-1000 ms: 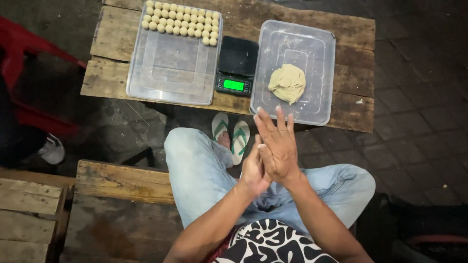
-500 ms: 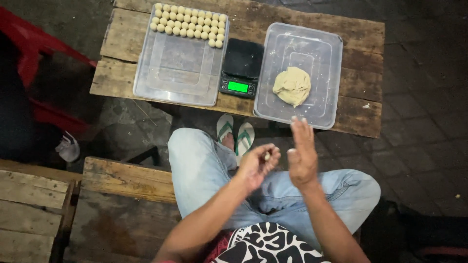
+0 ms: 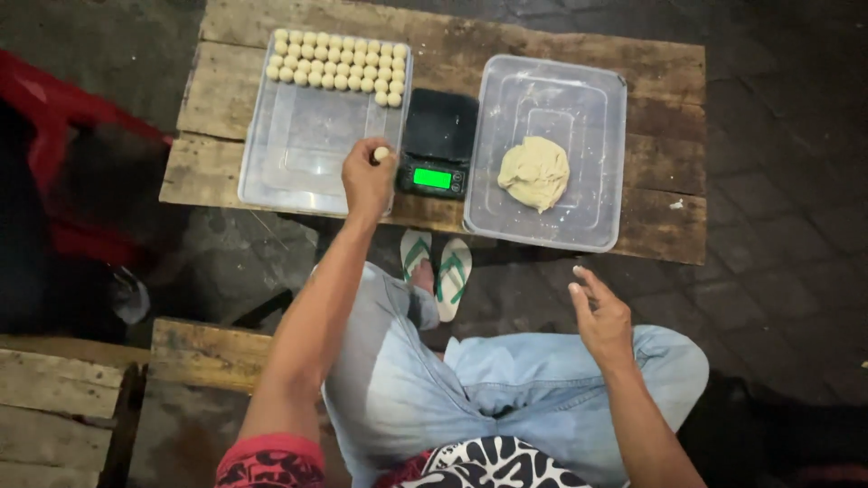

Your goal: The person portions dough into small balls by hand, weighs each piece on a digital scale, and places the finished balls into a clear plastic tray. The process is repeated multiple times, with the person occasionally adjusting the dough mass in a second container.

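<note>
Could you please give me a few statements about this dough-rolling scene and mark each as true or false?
1. The left hand holds a small dough ball over the left clear tray. True.
2. The right hand is pressing into the dough lump. False: it hovers open above the person's knee, apart from the lump.
3. The finished dough balls lie in rows at the far end of the left tray. True.
4. The digital scale stands inside the right clear tray. False: it sits on the wooden table between the two trays.
5. The scale's display is lit green. True.
</note>
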